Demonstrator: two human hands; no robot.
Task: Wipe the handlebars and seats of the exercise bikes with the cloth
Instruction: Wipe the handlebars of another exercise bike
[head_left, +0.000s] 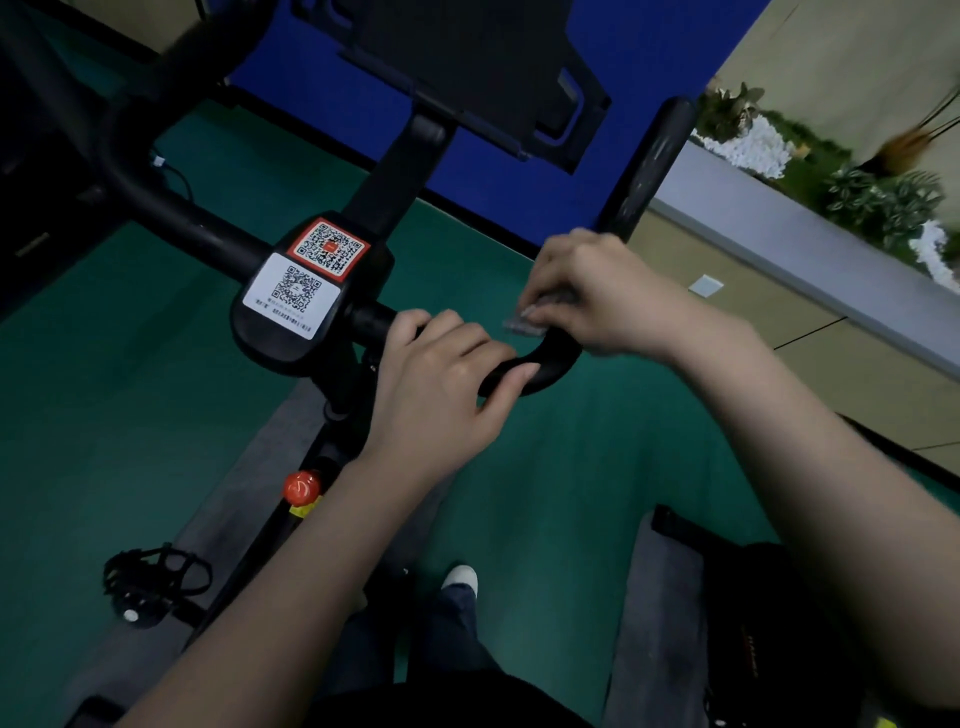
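A black exercise bike stands in front of me, its handlebar (647, 171) curving from the centre clamp out to the right and up. My left hand (441, 384) grips the bar just right of the clamp, thumb under the bend. My right hand (587, 296) is wrapped over the bar further right, holding a small grey cloth (524, 323) against it; only a corner of the cloth shows under the fingers. The seat is not in view.
The clamp housing carries two QR stickers (311, 270). A screen mount (467, 78) rises behind it. A red knob (301, 486) sits on the frame below, a pedal (150, 577) at lower left. Green floor all round; a low ledge with plants (857, 192) to the right.
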